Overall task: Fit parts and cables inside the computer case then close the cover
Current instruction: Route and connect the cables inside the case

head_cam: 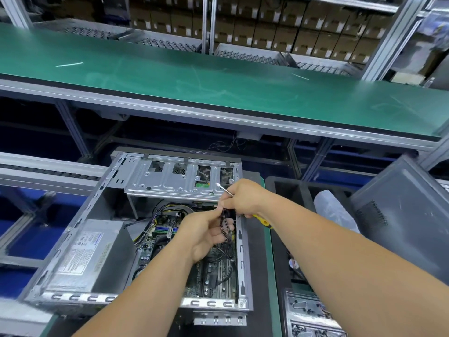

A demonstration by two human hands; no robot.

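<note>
An open grey computer case lies on its side in front of me, with the motherboard, a silver power supply and a metal drive cage showing. My left hand pinches a bundle of black cables over the case's right side. My right hand grips a screwdriver with a yellow handle, its metal shaft pointing up and left, and its fingertips also touch the cable bundle. A dark grey side cover leans at the right.
A green conveyor belt runs across behind the case, with shelves of boxes beyond. To the right sit a black foam tray, a clear plastic bag and a metal part with screws. Roller rails lie at the left.
</note>
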